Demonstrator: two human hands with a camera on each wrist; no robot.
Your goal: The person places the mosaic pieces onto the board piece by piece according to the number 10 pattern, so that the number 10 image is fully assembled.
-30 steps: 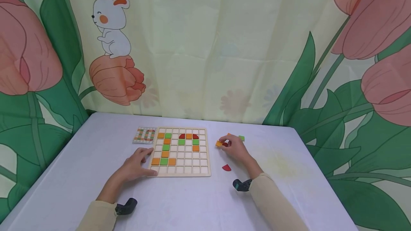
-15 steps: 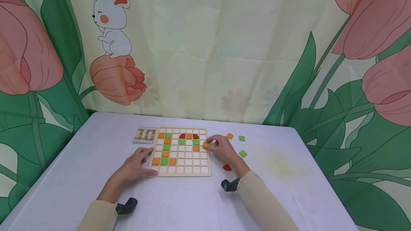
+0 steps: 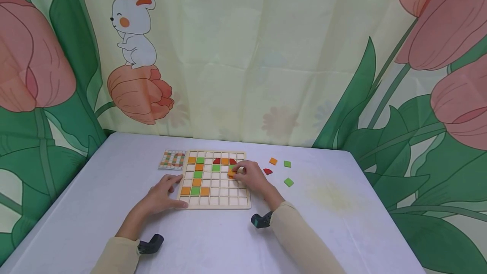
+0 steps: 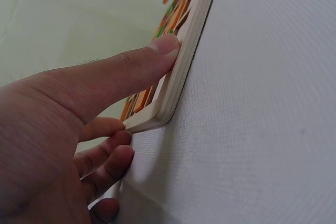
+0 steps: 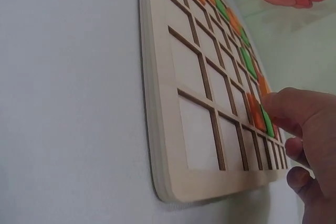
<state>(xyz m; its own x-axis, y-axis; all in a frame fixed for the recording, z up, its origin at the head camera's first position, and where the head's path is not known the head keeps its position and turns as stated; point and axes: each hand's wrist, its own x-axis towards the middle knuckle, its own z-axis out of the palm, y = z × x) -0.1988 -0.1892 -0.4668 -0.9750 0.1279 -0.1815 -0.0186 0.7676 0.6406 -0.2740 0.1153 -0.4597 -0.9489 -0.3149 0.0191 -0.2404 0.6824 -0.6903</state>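
A wooden grid board [image 3: 218, 207] lies on the table, several orange, green and red tiles set in its cells. My left hand [image 3: 161, 193] rests at its left edge; the left wrist view has the straight thumb [image 4: 131, 69] on the rim and the other fingers beside the corner. Over the board's right part, my right hand [image 3: 254, 177] pinches an orange square tile [image 3: 231, 173] between thumb and fingertips. Right-hand fingers hide some cells below. In the right wrist view, a green tile [image 5: 267, 121] sits close by the fingertips.
A small pattern card [image 3: 172, 160] lies by the board's far left. Right of the board are a loose orange tile [image 3: 273, 161], a red quarter-round tile [image 3: 268, 171] and two green tiles, one farther back [image 3: 287, 164] and one nearer [image 3: 288, 182]. A printed curtain [image 3: 243, 75] hangs behind.
My right hand has carried the orange tile leftward, from among the loose tiles to above the board's right columns. My left hand has stayed at the board's left edge.
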